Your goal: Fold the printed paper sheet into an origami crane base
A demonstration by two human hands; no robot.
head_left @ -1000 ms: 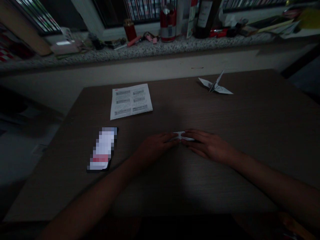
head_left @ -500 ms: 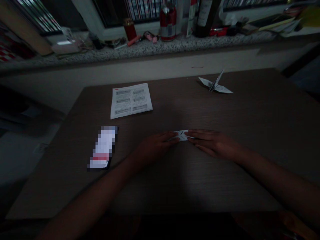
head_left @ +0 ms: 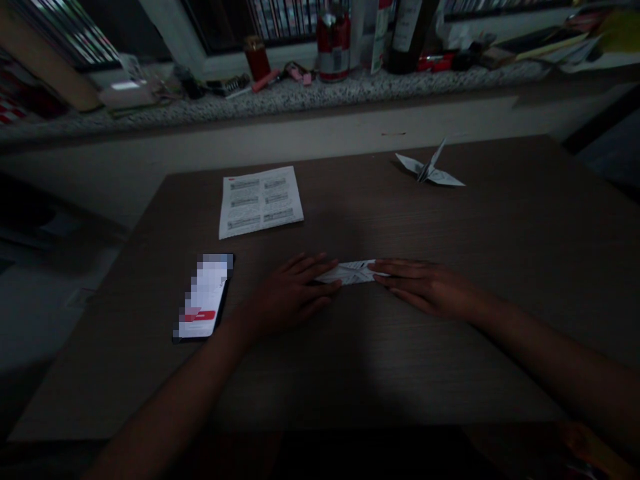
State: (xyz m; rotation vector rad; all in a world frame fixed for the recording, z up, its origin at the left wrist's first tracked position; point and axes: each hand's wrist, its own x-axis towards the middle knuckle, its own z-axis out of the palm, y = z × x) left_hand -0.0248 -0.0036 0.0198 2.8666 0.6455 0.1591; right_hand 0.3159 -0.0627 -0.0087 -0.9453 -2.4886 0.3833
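A narrow piece of folded printed paper (head_left: 355,272) lies flat on the brown table between my two hands. At its left end is my left hand (head_left: 295,290), fingers spread and stretched out, with the tips touching the paper or just beside it. My right hand (head_left: 423,283) rests over the right end with its fingers straight, hiding that part of the paper. Neither hand is wrapped round anything.
A folded paper crane (head_left: 427,170) sits at the back right of the table (head_left: 320,373). Toward the back left lies a printed sheet (head_left: 261,202), with a lit phone (head_left: 205,297) nearer me. Cans, bottles and small items crowd the granite sill (head_left: 300,97).
My left hand has slid left and its fingers have spread, uncovering more of the folded paper. My right hand has stayed in about the same place.
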